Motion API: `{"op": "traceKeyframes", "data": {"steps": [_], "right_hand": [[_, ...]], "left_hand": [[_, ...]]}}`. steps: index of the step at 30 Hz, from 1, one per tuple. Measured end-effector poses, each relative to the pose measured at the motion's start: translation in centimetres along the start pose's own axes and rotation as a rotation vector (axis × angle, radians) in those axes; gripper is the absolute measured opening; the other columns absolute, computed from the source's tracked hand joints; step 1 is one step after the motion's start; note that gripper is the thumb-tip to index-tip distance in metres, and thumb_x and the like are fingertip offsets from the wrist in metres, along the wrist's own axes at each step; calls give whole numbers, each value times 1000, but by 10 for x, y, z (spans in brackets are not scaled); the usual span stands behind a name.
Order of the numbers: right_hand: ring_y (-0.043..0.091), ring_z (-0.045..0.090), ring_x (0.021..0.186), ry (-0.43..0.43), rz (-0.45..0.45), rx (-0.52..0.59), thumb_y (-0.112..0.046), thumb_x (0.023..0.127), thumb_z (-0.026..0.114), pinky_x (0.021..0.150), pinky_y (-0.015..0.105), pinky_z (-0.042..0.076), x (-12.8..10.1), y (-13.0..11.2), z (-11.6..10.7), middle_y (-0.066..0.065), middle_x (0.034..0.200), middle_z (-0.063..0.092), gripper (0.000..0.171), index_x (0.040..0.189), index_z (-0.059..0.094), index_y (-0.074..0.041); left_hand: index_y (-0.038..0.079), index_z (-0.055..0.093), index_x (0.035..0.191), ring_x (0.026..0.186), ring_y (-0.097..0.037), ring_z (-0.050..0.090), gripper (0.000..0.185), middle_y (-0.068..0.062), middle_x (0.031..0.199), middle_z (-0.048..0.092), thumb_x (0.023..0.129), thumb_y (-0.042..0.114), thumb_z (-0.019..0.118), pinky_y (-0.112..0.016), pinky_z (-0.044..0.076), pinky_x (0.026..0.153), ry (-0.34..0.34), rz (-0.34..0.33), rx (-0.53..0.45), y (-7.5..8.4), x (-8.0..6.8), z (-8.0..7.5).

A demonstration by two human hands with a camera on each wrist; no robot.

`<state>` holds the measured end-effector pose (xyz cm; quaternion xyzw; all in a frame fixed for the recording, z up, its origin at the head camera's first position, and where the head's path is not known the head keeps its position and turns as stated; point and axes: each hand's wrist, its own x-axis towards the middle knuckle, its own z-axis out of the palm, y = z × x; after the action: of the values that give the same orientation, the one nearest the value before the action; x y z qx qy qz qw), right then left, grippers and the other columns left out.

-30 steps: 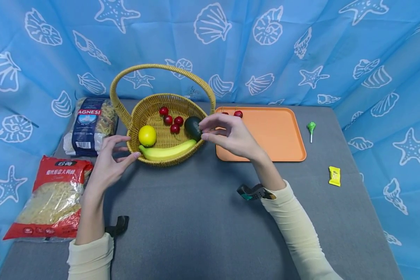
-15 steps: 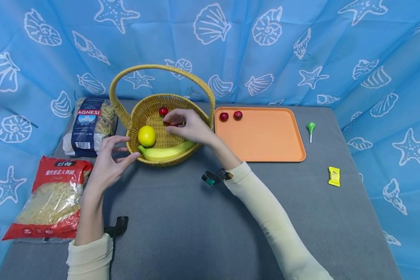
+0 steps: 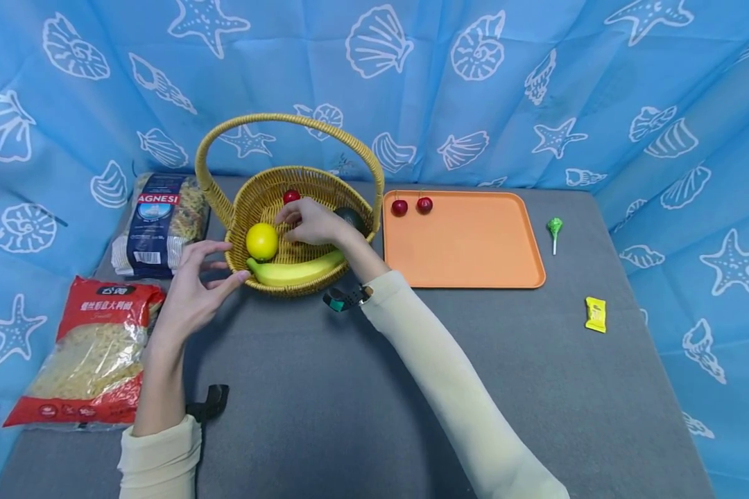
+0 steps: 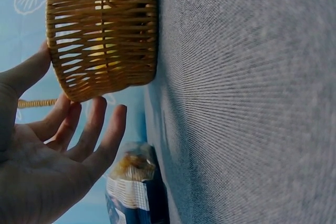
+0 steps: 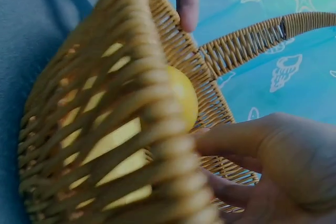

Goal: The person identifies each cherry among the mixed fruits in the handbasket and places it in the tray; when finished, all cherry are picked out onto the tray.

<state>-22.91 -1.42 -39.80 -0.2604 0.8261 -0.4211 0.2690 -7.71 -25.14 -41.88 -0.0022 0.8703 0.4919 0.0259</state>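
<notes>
1. Wicker basket (image 3: 312, 181) sits just left of centre in the upper half of the head view, its tall handle (image 3: 287, 118) arching towards the top of the frame.
2. Left hand (image 3: 193, 294), at the basket's lower-left side, has its fingers spread and loosely extended; thumb and fingertips touch the rim.
3. Right hand (image 3: 315, 223) reaches into the basket from the lower right, fingers bent downwards. Whether they pinch anything cannot be told, as the hand and the weave hide the fingertips.
4. Inside the basket, a yellow lemon (image 3: 262, 242) lies at the left, just beside the right hand's fingers; a banana (image 3: 296, 271) curves along the near side; a dark avocado (image 3: 351, 217), partly covered by the right hand, lies at the right; a red cherry (image 3: 291, 197) shows above the hand.
5. Right of the basket, an orange tray (image 3: 468, 242) carries two cherries (image 3: 399, 208) at its upper-left corner.
6. Further right lie a green lollipop (image 3: 555, 226) and, below it, a yellow wrapped sweet (image 3: 596, 314).
7. At left, a blue-labelled pasta bag (image 3: 156, 225) lies above a red pasta bag (image 3: 96, 346).
</notes>
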Motion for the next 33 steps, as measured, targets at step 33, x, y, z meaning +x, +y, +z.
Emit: {"op": "traceKeyframes", "data": {"steps": [33], "right_hand": [[24, 65, 119, -59, 98, -8, 2, 99, 73, 93, 26, 56, -11, -1, 0, 15, 134, 74, 33, 132, 73, 0]], "left_hand": [[6, 50, 156, 136, -41, 54, 64, -21, 164, 33, 103, 29, 77, 2, 51, 85, 3, -2, 7, 0, 1, 0]]}}
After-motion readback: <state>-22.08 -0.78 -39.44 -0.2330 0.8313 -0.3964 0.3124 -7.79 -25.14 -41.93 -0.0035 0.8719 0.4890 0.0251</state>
